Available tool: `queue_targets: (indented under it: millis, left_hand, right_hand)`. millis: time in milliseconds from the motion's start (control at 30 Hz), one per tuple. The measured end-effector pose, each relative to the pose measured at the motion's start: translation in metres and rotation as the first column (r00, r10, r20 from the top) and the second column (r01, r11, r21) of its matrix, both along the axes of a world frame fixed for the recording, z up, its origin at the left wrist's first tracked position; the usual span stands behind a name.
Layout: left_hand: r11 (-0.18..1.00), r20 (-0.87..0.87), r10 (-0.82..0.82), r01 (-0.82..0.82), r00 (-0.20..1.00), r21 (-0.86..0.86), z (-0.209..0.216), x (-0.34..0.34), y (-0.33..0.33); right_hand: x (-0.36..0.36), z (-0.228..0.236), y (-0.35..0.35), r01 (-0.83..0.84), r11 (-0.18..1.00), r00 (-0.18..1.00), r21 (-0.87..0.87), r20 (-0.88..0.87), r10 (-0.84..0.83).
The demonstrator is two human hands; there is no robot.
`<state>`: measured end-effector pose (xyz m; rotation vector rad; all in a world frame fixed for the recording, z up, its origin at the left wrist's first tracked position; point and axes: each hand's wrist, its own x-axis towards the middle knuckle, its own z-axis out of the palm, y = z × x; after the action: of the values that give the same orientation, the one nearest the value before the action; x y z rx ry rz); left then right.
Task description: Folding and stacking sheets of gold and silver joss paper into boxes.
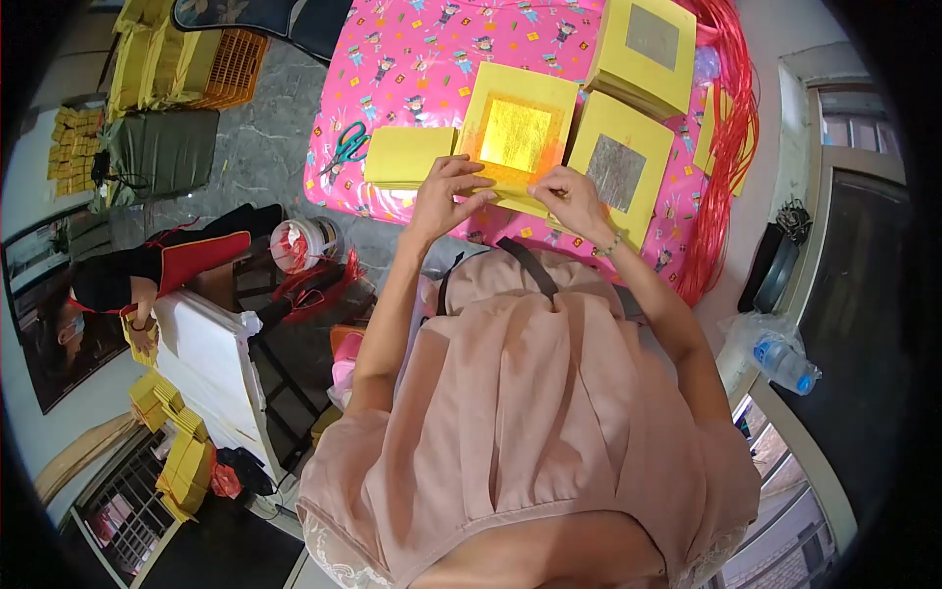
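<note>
A stack of yellow paper sheets (535,86) lies before me, its top sheet bearing a shiny gold foil square (516,135) with an orange border. My left hand (451,200) rests at the near left corner of this stack, fingers bent over the edge and thumb apart from them. My right hand (574,201), with a bracelet at its wrist, pinches the near right edge of the top sheet between thumb and forefinger. To the right, partly beside that hand, is a stack with a silver foil square (615,173). Plain yellow sheets (410,155) are piled left of my left hand.
Green-handled scissors (345,149) lie on the pink patterned tablecloth (412,59). Another tall foil-marked stack (643,49) stands behind at right, near hanging red strands (724,157). At left, a co-worker's hand (144,336) is by a white table (211,363); a white bucket (302,244) stands nearby.
</note>
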<state>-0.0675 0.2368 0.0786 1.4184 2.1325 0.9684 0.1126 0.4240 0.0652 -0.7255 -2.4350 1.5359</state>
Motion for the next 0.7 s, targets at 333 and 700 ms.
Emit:
queue_targets:
  millis: [333,700]
  left_hand:
    - [1.000,0.026,0.017,-0.018,1.000,0.019,-0.001,-0.002,0.001]
    - [0.999,-0.013,0.028,-0.027,1.000,0.025,-0.005,-0.007,0.005]
  right_hand:
    - [-0.003,0.007,0.000,-0.011,1.000,0.999,-0.007,0.038,0.011]
    - [-0.003,0.014,-0.003,0.035,0.999,0.998,0.003,0.054,-0.035]
